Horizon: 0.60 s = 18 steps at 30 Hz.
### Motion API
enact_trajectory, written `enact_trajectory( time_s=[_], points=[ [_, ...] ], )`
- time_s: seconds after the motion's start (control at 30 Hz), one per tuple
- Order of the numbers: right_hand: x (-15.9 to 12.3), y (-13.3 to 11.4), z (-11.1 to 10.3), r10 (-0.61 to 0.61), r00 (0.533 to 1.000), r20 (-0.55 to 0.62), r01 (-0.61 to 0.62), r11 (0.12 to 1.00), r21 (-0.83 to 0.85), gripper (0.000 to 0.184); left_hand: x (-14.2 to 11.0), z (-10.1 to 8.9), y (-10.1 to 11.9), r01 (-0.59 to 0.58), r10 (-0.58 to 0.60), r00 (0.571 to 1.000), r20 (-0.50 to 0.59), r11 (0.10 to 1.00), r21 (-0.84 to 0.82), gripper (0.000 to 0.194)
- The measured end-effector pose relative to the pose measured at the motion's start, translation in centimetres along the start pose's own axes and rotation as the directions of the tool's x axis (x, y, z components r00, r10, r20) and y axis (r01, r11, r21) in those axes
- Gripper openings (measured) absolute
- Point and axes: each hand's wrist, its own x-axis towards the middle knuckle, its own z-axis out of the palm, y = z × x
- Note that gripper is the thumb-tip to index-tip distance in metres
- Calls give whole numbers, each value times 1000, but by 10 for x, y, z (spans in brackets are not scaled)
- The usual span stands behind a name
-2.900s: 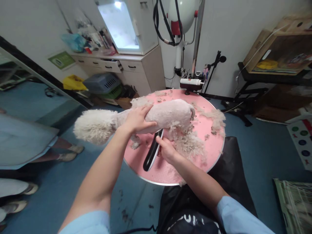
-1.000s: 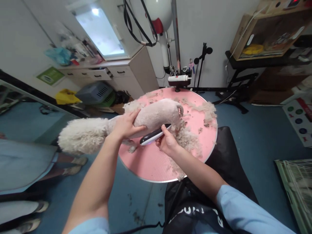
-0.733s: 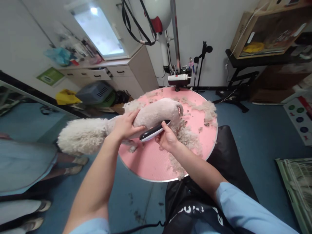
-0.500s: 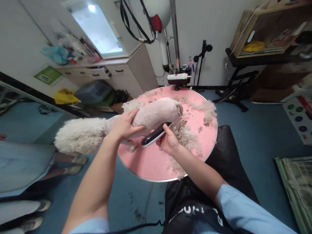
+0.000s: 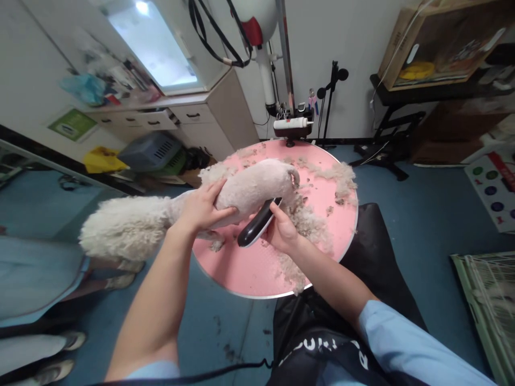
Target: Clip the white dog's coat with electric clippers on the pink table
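Observation:
A small white dog [image 5: 257, 185] stands on a round pink grooming table [image 5: 261, 262]. Its body is shaved short; its fluffy head [image 5: 120, 228] hangs off the table's left side. My left hand [image 5: 201, 206] is wrapped round the dog's body near the shoulders. My right hand [image 5: 281, 228] grips a black and white hair clipper [image 5: 257, 224], its blade end against the dog's near flank. Clumps of cut fur [image 5: 309, 225] lie on the table beside my right hand.
A bottle on a stand [image 5: 292, 123] sits at the table's far edge by a metal pole [image 5: 284, 59]. White cabinets [image 5: 193, 120] and a grey pet carrier [image 5: 151, 153] are at back left. Another person's legs and shoes [image 5: 120, 268] are at left. A wire cage [image 5: 488, 300] stands at right.
The clipper was near vertical under the belly, then lay flat along the flank; now it tilts up again with its blade at the flank. My left hand keeps its hold.

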Motion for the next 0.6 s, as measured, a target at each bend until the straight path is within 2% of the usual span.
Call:
enact_trajectory(
  time_s=[0.1,0.2,0.27,0.37,0.43,0.5,0.6],
  points=[
    [3,-4,-2,-27,999,-43,27,1000,-5,40,-1,-1,2,-7,7,1000,6,1000,6,83],
    [10,2,-14,-65,987,-144,63,998,-20,38,-2,1,4,17,-17,1000,-22,1000,26,83],
    [13,10,-20,-38,980,-196,15,993,-117,36,-3,4,5,39,-36,997,-67,998,45,85],
    [16,20,-21,69,990,-123,-108,930,-352,29,-4,7,5,29,-25,995,-95,999,46,83],
    [19,21,-19,103,994,-41,-110,897,-427,27,-4,7,4,3,0,996,-90,1000,30,80],
    [21,17,-18,78,997,-28,-83,912,-402,30,-4,6,3,-16,18,996,-89,1000,19,79],
    [22,11,-20,32,997,-69,-52,949,-311,32,-4,4,2,-30,31,997,-77,999,15,78]
  ],
)
